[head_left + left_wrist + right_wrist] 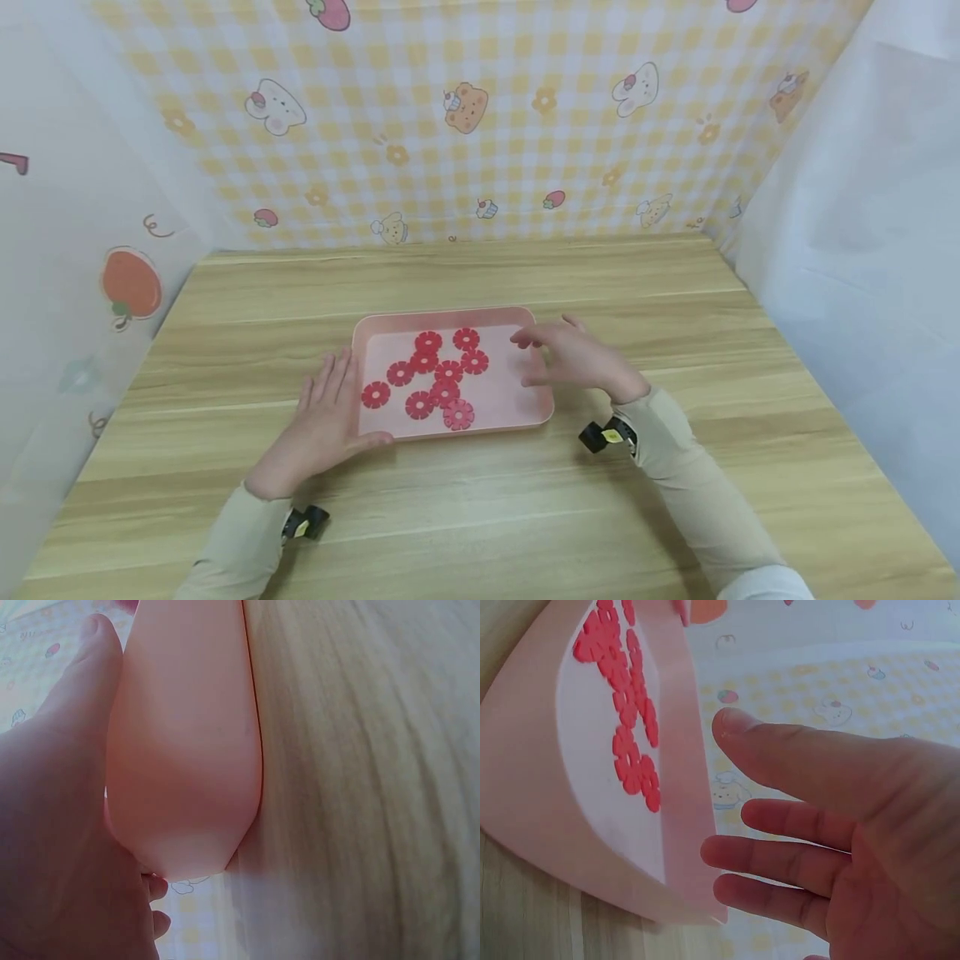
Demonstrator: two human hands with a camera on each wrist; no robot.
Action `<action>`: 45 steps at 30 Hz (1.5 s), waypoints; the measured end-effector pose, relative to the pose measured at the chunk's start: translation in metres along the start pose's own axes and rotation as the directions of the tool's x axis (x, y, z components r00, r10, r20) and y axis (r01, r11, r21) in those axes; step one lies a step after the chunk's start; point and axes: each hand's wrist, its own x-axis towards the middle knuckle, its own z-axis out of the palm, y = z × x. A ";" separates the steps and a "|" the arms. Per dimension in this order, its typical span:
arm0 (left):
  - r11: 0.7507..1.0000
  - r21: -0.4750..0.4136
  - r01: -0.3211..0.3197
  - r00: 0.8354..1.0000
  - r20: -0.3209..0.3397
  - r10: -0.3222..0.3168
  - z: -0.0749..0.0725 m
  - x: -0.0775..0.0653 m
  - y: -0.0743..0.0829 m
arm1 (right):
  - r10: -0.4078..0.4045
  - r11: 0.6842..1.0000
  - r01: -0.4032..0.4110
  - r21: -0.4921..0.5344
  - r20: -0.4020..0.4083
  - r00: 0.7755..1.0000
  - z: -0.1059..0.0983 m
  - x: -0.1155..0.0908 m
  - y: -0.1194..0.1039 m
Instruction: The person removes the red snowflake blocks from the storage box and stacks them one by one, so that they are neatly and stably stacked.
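A shallow pink tray (498, 408) lies on the table, holding several red and pink notched discs (448, 372), each with a hole in its centre. Some discs overlap, mostly in the left and middle of the tray. My left hand (326, 421) rests against the tray's left end, fingers extended along the outside and thumb at the front rim. In the left wrist view the tray wall (187, 735) stands close beside that hand. Over the tray's right end hovers my right hand (573, 354), its fingers loosely bent and spread, with nothing between them in the right wrist view.
The wood-grain table (480, 517) reaches back to a yellow checked cloth (420, 158) with cartoon prints. White sheets hang at the left (67, 250) and right (862, 208). A small black camera is strapped to each wrist.
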 end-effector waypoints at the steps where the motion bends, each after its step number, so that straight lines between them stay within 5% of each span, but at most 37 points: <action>1: 1.000 0.001 0.001 1.000 -0.001 -0.001 0.000 0.000 0.000 | -0.002 1.000 0.002 0.011 0.006 1.000 0.001 0.002 -0.001; 19: 1.000 -0.019 0.009 1.000 -0.002 -0.009 0.000 0.000 0.000 | -0.029 0.999 0.027 0.032 0.042 0.999 0.008 0.051 -0.015; 27: 1.000 -0.022 0.003 1.000 -0.001 -0.003 0.001 0.001 0.000 | 0.019 1.000 -0.019 0.002 0.080 0.997 0.016 0.068 -0.018; 35: 1.000 -0.014 -0.002 1.000 -0.004 0.002 0.003 0.000 0.000 | 0.105 0.993 -0.098 -0.061 0.125 0.987 0.027 0.078 -0.023; 45: 1.000 -0.018 0.006 1.000 -0.001 -0.006 0.003 -0.001 0.000 | 0.108 0.994 -0.106 -0.021 0.177 0.978 0.035 0.082 -0.025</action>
